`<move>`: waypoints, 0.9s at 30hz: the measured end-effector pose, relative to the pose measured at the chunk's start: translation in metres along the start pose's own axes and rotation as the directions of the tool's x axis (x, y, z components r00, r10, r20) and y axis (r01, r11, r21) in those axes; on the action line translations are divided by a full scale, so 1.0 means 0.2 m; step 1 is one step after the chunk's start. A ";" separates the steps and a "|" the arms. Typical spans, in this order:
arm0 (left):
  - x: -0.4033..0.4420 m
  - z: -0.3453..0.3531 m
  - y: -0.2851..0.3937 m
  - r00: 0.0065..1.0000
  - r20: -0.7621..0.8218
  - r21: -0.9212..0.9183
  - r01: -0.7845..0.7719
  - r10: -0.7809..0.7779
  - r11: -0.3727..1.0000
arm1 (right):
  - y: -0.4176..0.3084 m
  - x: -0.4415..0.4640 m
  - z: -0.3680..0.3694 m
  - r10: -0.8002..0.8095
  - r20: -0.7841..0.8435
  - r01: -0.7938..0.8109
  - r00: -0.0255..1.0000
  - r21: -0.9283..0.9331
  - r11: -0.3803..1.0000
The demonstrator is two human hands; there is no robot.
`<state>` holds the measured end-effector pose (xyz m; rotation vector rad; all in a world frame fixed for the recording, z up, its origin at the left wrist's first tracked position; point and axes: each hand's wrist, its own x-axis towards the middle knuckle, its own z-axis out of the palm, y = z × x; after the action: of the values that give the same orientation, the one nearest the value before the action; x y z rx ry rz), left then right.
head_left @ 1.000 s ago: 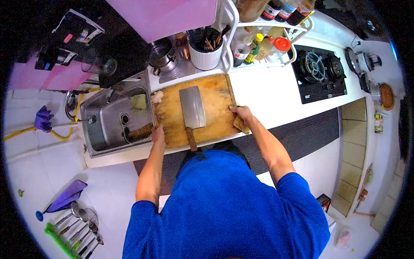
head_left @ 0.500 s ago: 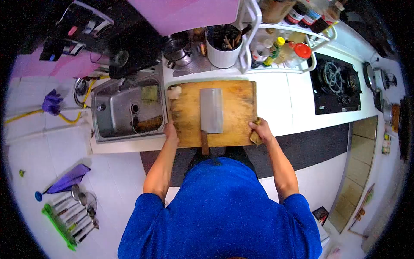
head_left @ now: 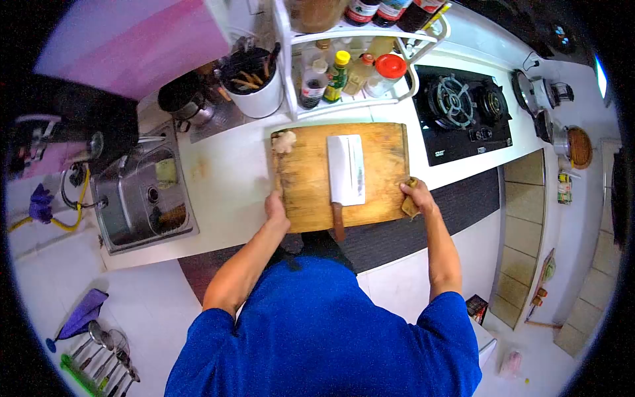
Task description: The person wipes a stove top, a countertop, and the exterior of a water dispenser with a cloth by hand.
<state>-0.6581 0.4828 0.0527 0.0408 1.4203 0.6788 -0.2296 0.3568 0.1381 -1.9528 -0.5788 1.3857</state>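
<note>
A worn wooden cutting board is held level in front of me by its two side edges. My left hand grips its left edge near the front corner, with the fingers partly hidden. My right hand is closed on the right edge, and a yellowish-brown piece, perhaps a cloth or sponge, is pinched there too. On the board lies a cleaver with a wide metal blade, its wooden handle jutting over the front edge. A pale knobbly lump, like ginger, sits at the far left corner.
A steel sink is on the left, beyond a stretch of white counter. Behind the board stand a white utensil pot and a rack of bottles and jars. A black gas stove is at the back right.
Both hands have carried the board, with the cleaver and pale lump on it, rightward along the counter, away from the sink and towards the stove. My view has also turned right.
</note>
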 end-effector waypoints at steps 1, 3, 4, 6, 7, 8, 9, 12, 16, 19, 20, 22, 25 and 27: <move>0.01 0.09 -0.04 1.000 0.006 0.004 0.003 -0.004 1.000 | -0.01 0.04 -0.12 0.049 -0.043 -0.051 0.998 -0.040 0.998; 0.01 0.29 -0.16 0.998 0.028 -0.018 0.056 -0.056 0.998 | 0.00 0.12 -0.29 0.093 -0.190 -0.089 0.977 0.030 0.996; -0.22 0.48 -0.09 0.994 0.061 -0.114 0.093 -0.087 0.989 | -0.01 0.14 -0.37 0.053 -0.215 -0.073 0.975 -0.088 0.993; -0.12 0.56 -0.23 0.999 -0.006 -0.031 0.036 -0.036 0.999 | -0.03 0.21 -0.49 -0.008 -0.250 -0.050 0.968 -0.224 0.973; -0.05 0.60 -0.30 0.999 -0.040 0.008 0.004 -0.004 1.000 | 0.00 0.27 -0.55 -0.006 -0.257 -0.053 0.966 -0.223 0.973; 0.02 0.63 -0.36 0.997 -0.074 0.049 -0.025 0.028 0.998 | 0.04 0.34 -0.61 -0.030 -0.243 -0.031 0.970 -0.245 0.969; 0.04 0.65 -0.38 0.988 -0.132 0.163 -0.058 0.080 0.985 | 0.01 0.35 -0.63 -0.053 -0.227 -0.010 0.973 -0.266 0.964; 0.05 0.72 -0.44 0.931 -0.305 0.459 -0.039 0.199 0.888 | -0.01 0.40 -0.68 -0.064 -0.238 -0.013 0.969 -0.310 0.951; 0.04 0.72 -0.45 0.901 -0.331 0.661 0.009 0.281 0.750 | 0.00 0.50 -0.74 -0.155 -0.191 0.022 0.969 -0.561 0.827; -0.11 0.80 -0.44 0.791 -0.344 0.769 -0.073 0.507 0.635 | -0.10 0.42 -0.67 -0.163 -0.223 0.015 0.961 -0.547 0.837; -0.15 0.81 -0.44 0.808 -0.313 0.780 -0.081 0.499 0.621 | -0.11 0.45 -0.69 -0.120 -0.200 -0.032 0.972 -0.627 0.779; -0.27 0.80 -0.37 0.828 -0.288 0.784 -0.085 0.481 0.615 | -0.13 0.40 -0.69 -0.249 -0.267 -0.033 0.931 -0.742 0.670; -0.32 0.67 -0.26 0.961 -0.003 0.783 -0.170 0.277 0.598 | -0.31 0.20 -0.60 -0.321 -0.289 -0.066 0.902 -0.827 0.558; -0.30 0.49 -0.20 0.954 0.089 0.633 -0.276 0.285 0.723 | -0.37 0.10 -0.55 -0.382 -0.296 -0.038 0.876 -0.830 0.556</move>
<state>-0.5521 0.4581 0.1072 0.8152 1.6224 0.4013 -0.1185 0.3926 0.2027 -2.7172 -1.3219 0.4469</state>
